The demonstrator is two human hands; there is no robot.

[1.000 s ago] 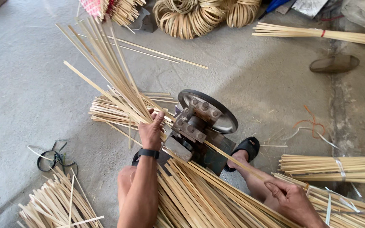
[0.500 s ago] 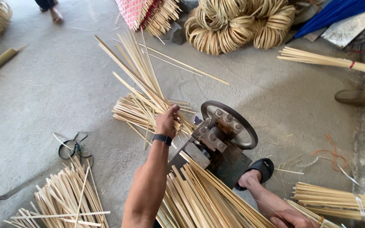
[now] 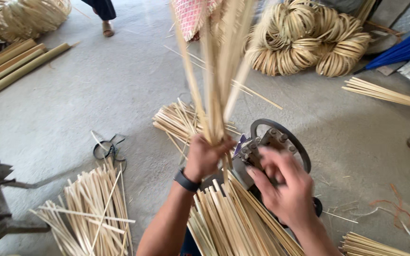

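- Left hand [image 3: 205, 156] is closed in a fist around the lower ends of a bunch of bamboo strips [image 3: 217, 71]; a dark wristband [image 3: 186, 180] sits on that wrist.
- The held bunch stands roughly upright, fanning out toward the top of the view; it is blurred, so the number of strips cannot be told.
- Right hand [image 3: 283, 187] is spread, fingers apart, gripping nothing; it hovers just beside the held bunch and in front of the small machine [image 3: 274, 144]. It is blurred, and contact with the machine cannot be told.
- The machine is a dark unit with a round wheel rim and bolted metal head, standing on the concrete floor [image 3: 96, 90] directly behind both hands.
- A sloping stack of cut strips [image 3: 233, 223] lies beneath the hands, running toward the bottom edge.
- A flat pile of strips [image 3: 181, 121] lies on the floor just beyond the left hand, to the left of the machine.
- A loose heap of strips [image 3: 91, 208] lies at lower left, with dark scissors [image 3: 107, 149] near its upper end.
- Coiled bundles of split cane [image 3: 304, 42] lie at upper right, well apart from the hands.
- Thick poles [image 3: 15, 66] lie at upper left; another person's sandalled foot [image 3: 107, 29] shows at the top edge.
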